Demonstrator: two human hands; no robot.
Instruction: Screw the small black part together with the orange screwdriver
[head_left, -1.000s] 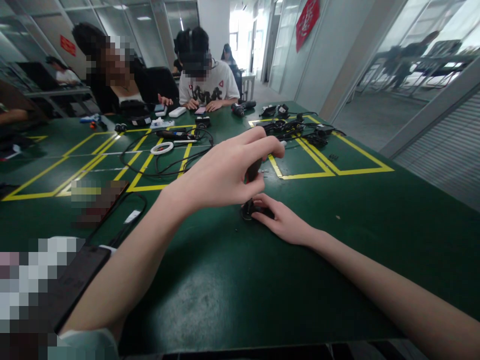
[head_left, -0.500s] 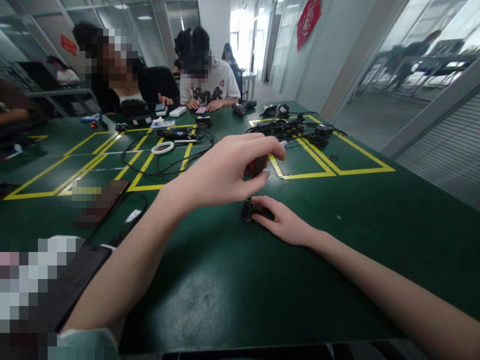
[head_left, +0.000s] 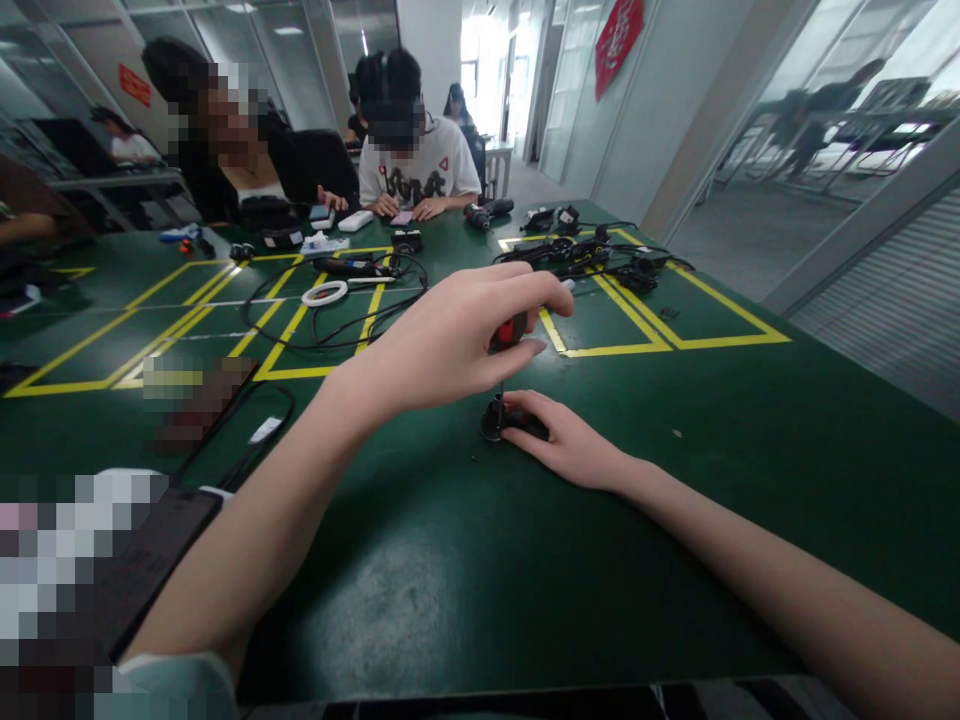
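My left hand [head_left: 457,335] is closed round the red-and-black handle of a screwdriver [head_left: 507,331], held upright with its thin shaft pointing down. The tip meets a small black round part [head_left: 495,422] lying on the green table [head_left: 420,580]. My right hand [head_left: 566,440] rests on the table just right of that part, its fingers pinched on the part's edge and holding it in place. Most of the handle is hidden inside my left fist.
Black cables and a white ring [head_left: 324,294] lie in the yellow-taped squares behind. Black gadgets and cords [head_left: 592,255] cluster at the back right. A dark phone [head_left: 142,570] and cable lie at my left. Two people sit at the far end.
My left hand has lifted slightly with the screwdriver, so more of the red handle and the thin shaft show. My right hand has stayed on the black part.
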